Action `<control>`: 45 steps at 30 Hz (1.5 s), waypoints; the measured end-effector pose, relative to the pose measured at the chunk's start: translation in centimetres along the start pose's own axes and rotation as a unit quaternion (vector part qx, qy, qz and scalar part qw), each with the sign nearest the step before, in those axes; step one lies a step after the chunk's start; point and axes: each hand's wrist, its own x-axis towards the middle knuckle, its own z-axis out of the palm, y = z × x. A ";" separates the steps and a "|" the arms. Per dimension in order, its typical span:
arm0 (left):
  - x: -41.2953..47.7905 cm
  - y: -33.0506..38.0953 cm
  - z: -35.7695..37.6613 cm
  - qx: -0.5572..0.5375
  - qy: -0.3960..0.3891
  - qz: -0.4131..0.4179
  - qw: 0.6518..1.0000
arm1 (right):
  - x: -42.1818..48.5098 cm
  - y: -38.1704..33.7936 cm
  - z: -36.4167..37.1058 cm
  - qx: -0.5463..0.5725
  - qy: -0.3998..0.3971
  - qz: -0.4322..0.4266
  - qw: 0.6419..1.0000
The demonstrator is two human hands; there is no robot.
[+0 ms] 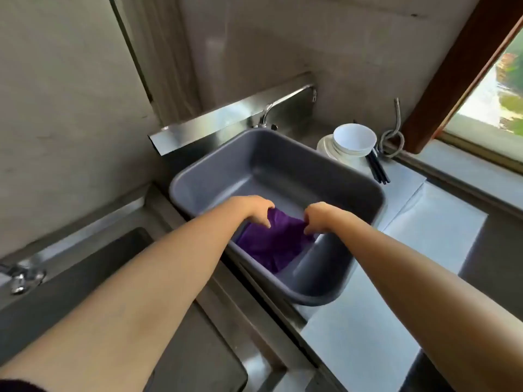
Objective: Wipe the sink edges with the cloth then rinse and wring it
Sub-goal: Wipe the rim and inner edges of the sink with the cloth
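Pinching the purple cloth [271,244] low inside the grey basin [353,190], left hand [256,209] and right hand [318,217] each close a grip on it — likely mid-rinse (tap [285,104] dry), wringing left.

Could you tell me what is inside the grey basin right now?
A purple cloth lies in the near end of the grey basin, gripped by the left hand and right hand. The far end looks bare. The floor under the cloth is hidden.
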 end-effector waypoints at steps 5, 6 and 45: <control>3.3 -0.4 1.1 0.028 0.001 -0.003 1.000 | 1.9 0.5 1.6 -0.002 -0.016 0.039 0.999; 3.5 -0.3 1.2 0.035 0.007 -0.010 0.999 | 2.3 0.5 1.8 0.001 -0.023 0.042 0.999; -26.6 -12.6 -5.5 -0.295 0.416 -0.079 0.857 | -10.3 -15.7 -12.2 0.468 0.243 -0.286 0.800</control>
